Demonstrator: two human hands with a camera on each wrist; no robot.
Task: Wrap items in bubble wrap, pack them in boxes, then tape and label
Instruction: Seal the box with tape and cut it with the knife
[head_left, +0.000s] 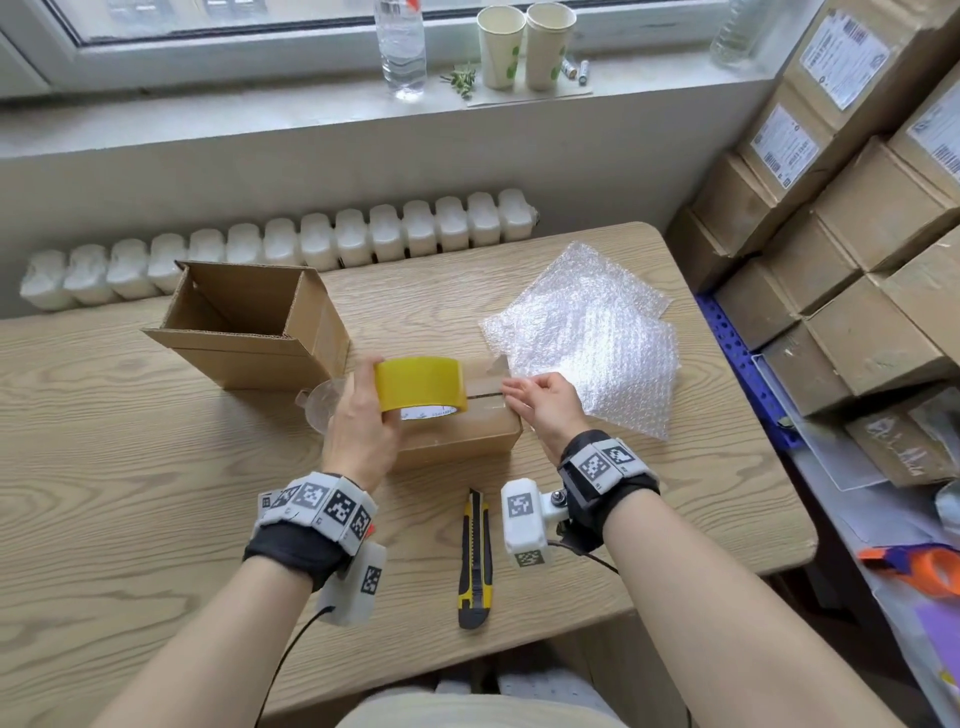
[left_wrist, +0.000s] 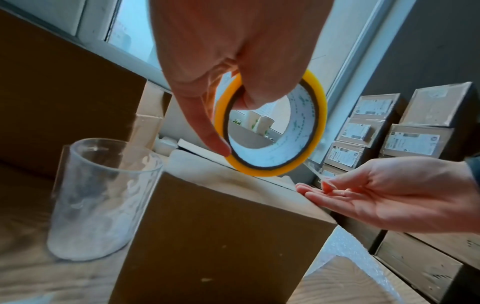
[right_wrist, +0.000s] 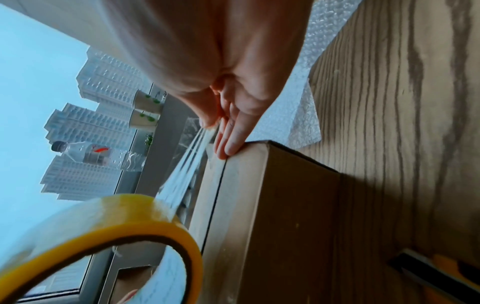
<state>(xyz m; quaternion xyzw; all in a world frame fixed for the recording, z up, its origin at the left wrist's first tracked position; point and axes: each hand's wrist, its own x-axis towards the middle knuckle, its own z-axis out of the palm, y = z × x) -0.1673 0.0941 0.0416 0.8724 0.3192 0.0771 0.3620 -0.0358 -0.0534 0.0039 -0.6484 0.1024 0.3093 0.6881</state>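
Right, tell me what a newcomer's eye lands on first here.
The yellow tape roll, gripped by the left hand above the closed box at the table's centre, with a clear strip stretched to the right hand, which pinches its end. Then the open box behind on the left and the shiny bubble wrap to the right.

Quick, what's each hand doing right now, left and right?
Left hand: grips the yellow tape roll above the closed box.
Right hand: pinches the pulled-out tape end, its other fingers straight at the box's edge.
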